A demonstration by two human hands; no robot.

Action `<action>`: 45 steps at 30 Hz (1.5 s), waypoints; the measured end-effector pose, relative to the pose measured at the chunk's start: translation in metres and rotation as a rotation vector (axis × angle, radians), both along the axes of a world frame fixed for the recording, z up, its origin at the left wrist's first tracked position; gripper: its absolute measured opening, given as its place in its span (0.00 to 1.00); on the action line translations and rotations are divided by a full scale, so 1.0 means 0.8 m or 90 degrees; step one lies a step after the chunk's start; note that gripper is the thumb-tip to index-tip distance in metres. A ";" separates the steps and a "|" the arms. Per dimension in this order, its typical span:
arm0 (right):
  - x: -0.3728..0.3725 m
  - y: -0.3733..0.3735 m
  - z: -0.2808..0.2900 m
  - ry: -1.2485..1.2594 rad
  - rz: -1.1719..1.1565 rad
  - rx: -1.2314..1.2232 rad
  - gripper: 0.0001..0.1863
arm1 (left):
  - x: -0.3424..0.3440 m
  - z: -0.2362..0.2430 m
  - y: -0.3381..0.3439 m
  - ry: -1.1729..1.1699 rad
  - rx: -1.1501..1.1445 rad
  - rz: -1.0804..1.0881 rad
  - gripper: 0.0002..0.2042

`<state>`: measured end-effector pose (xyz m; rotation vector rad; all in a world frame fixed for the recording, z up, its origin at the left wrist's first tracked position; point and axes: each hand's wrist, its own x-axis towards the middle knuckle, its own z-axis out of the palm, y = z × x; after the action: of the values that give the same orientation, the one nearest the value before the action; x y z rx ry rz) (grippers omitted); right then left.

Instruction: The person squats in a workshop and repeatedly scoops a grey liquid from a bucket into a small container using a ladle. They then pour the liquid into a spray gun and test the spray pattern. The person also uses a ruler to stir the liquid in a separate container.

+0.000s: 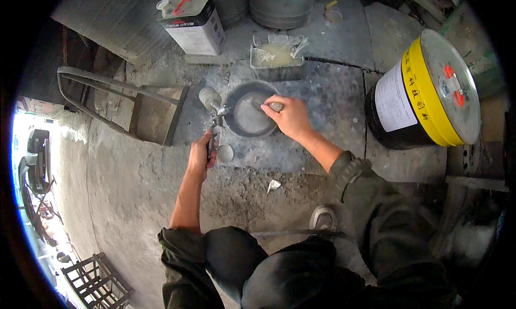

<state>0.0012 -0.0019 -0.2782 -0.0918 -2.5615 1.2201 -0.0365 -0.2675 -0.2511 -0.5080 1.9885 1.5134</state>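
Note:
My left hand (202,152) is closed round the handle of a spray gun (214,114), whose pale cup (208,96) points away from me. The gun's head rests at or over the left rim of a round dark basin (230,123). Cloudy grey liquid (250,115) lies in the basin. Over its right side, my right hand (293,117) grips a brush (277,106) by its stubby handle; the bristle end is mostly hidden or blurred. Beside my left fingers lies a small round lid or cup (225,153).
Beyond the basin stands a rectangular tub (277,72) of murky liquid. A rectangular metal can (196,37) and a large bucket (282,8) are at the back. At right is a black-and-yellow drum (416,94); at left, a metal-framed stand (156,115). Crumpled white scrap (273,186) lies nearer me.

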 end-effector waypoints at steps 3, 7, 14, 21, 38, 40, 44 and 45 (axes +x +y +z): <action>-0.008 0.013 -0.001 -0.095 0.002 -0.231 0.15 | -0.002 -0.003 -0.006 -0.015 0.028 -0.007 0.20; -0.021 0.020 0.044 -0.183 -0.115 -0.675 0.15 | -0.002 -0.001 -0.006 -0.024 0.011 -0.018 0.21; -0.039 0.001 0.043 -0.170 -0.282 -0.785 0.12 | 0.003 0.011 -0.003 -0.017 0.070 -0.015 0.21; 0.005 -0.035 0.050 -0.049 -0.157 -0.718 0.12 | 0.004 0.001 -0.004 -0.024 0.023 -0.008 0.21; -0.001 -0.059 0.060 0.024 -0.248 -0.821 0.14 | 0.002 0.003 0.009 -0.045 0.057 0.080 0.21; 0.009 -0.078 0.055 0.011 -0.234 -0.843 0.12 | 0.003 0.004 0.013 -0.030 0.037 0.080 0.21; 0.019 -0.074 0.049 -0.002 -0.240 -0.856 0.12 | 0.005 0.004 0.023 0.010 -0.013 0.039 0.22; 0.020 -0.079 0.048 0.009 -0.230 -0.857 0.12 | 0.004 0.004 0.024 0.006 -0.011 0.045 0.22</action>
<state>0.0175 -0.0654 -0.2396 -0.7484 -1.1764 2.4229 -0.0329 -0.2481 -0.2481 -0.5851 2.0121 1.5444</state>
